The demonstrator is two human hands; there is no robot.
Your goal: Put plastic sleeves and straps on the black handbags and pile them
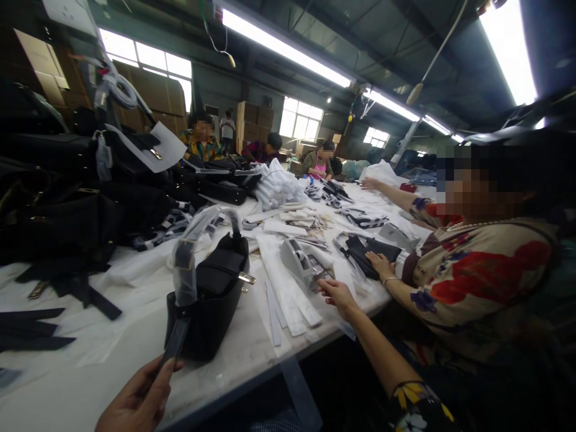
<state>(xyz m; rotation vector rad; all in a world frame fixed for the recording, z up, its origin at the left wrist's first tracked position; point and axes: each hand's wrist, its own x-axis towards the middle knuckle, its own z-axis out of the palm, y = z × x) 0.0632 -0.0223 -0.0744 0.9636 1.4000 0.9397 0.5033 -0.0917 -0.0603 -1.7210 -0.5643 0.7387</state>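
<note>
My left hand (141, 393) is clamped on the black strap (177, 337), thumb against fingers near its lower end. The strap runs up to the black handbag (213, 327), which sits on the surface (245, 354) in front of me, its handle in clear wrapping (184, 264). To its right, my right hand (338, 297) reaches the front of the tape dispenser (293, 261), fingers curled close together; I cannot tell whether they pinch any tape. I judge it best to hold the strap taut and the bag steady, and to draw tape cleanly against the cutting edge without dragging the dispenser.

Around me, from the left: loose black strips (36, 327), then a heap of black bags (58, 210). Between my bag and the dispenser lie white padding strips (285, 294) and thin pale strips (272, 315), which tape could catch. Just beyond my right hand, a co-worker's hand (381, 265) rests on another black bag (360, 255), leaving me little room on that side.
</note>
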